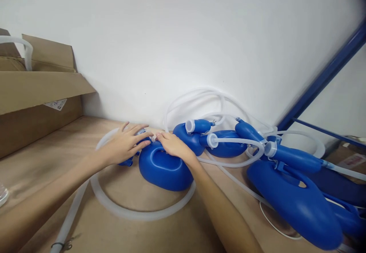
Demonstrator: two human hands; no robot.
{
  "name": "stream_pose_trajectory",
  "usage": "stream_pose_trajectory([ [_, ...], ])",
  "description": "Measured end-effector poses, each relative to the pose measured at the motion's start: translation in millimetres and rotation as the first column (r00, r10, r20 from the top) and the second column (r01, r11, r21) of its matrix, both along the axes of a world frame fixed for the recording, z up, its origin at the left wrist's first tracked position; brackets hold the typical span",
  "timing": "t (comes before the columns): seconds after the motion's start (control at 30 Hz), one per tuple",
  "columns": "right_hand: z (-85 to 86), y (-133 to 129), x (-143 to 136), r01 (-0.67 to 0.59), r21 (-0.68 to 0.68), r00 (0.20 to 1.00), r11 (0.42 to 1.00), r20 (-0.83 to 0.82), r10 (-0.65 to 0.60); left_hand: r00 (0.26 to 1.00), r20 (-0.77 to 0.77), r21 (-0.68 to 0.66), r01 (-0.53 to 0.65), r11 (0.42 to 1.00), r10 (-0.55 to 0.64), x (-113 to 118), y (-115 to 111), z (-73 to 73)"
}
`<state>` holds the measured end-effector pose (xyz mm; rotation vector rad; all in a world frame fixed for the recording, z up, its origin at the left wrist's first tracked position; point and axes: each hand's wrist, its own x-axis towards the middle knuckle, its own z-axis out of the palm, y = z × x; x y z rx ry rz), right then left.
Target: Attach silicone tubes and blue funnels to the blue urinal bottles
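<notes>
A blue plastic urinal bottle (167,171) with a moulded handle lies on the brown surface. My right hand (173,145) is closed at its neck end, and its fingertips meet a translucent fitting there, partly hidden. My left hand (128,143), fingers spread, is just left of the neck, over small blue parts (126,162) that it largely covers. Whether it touches them I cannot tell. A translucent hose (143,215) loops around the bottle and runs to the lower left, where a metal clamp (66,245) sits near its end.
More blue urinal bottles (297,203) with translucent hoses (206,91) and blue funnel pieces (297,157) lie to the right. An open cardboard box (42,119) stands at left with a hose inside. A white wall rises behind; a blue metal frame (323,77) slants at right.
</notes>
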<state>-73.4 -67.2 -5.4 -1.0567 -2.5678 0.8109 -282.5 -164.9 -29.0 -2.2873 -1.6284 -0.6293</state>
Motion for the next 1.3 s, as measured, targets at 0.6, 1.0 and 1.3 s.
stream_pose_trajectory([
  [0.6, -12.7, 6.3, -0.5, -0.230, -0.301, 0.955, 0.925, -0.251, 0.155, 0.922, 0.374, -0.109, -0.065, 0.992, 0.101, 14.6, 5.9, -4.5],
  [1.0, -0.8, -6.8, -0.7, -0.065, -0.123, 0.998, 0.990, -0.028, 0.062, 0.885, 0.454, -0.045, -0.094, 0.995, 0.104, 20.0, 7.8, -11.5],
  [1.3, 1.8, -6.3, -1.9, -0.065, -0.033, 0.997, 0.997, 0.033, 0.066, 0.887, 0.453, -0.002, -0.102, 0.995, 0.092, 21.5, 7.8, -12.5],
])
